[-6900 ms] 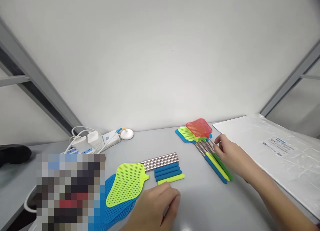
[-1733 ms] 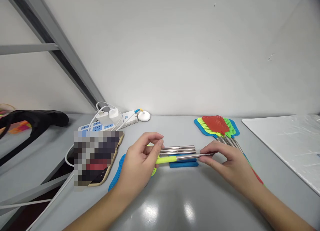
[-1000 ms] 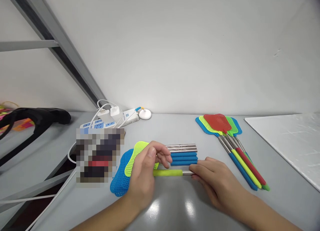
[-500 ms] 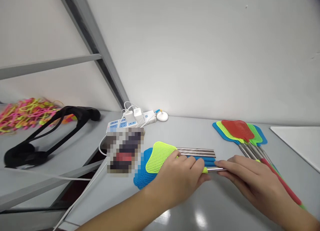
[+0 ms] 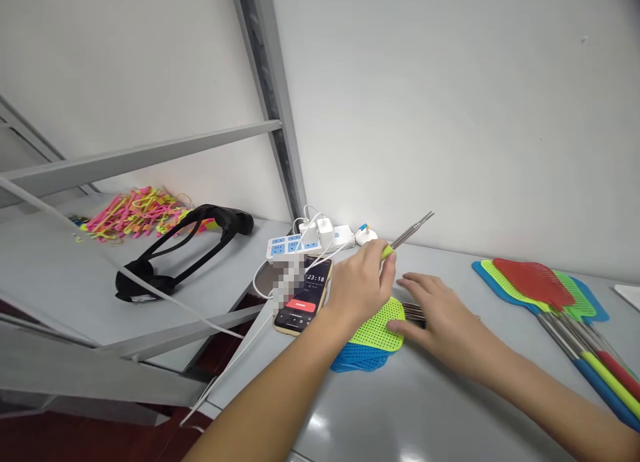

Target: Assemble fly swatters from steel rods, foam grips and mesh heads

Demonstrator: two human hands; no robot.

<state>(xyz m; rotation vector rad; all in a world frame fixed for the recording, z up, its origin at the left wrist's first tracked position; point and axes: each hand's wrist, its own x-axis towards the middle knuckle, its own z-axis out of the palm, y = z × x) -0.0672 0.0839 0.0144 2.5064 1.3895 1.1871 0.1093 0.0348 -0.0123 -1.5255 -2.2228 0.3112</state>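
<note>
My left hand point(image 5: 361, 285) is closed round the yellow-green grip of a metal swatter handle point(image 5: 411, 232), which sticks up and to the right above the table. My right hand point(image 5: 436, 309) lies flat with fingers stretched out, touching a yellow-green swatter head point(image 5: 376, 327) that rests on blue swatter heads point(image 5: 356, 361). Under the right hand, the ends of more metal handles point(image 5: 413, 310) show. A fan of assembled swatters point(image 5: 543, 290) in blue, yellow, red and green lies at the right.
A phone point(image 5: 305, 301) with a lit screen lies left of my left hand. Behind it sits a white power strip point(image 5: 295, 243) with chargers and cables. A black strap-like object point(image 5: 185, 247) and a heap of pink and yellow bands point(image 5: 131, 210) lie at the left. Grey shelf struts point(image 5: 274, 109) rise behind.
My left hand has lifted the yellow-green-gripped handle off the table and tilted it upward. My right hand let go of its metal end and settled on the swatter head. The view has swung left.
</note>
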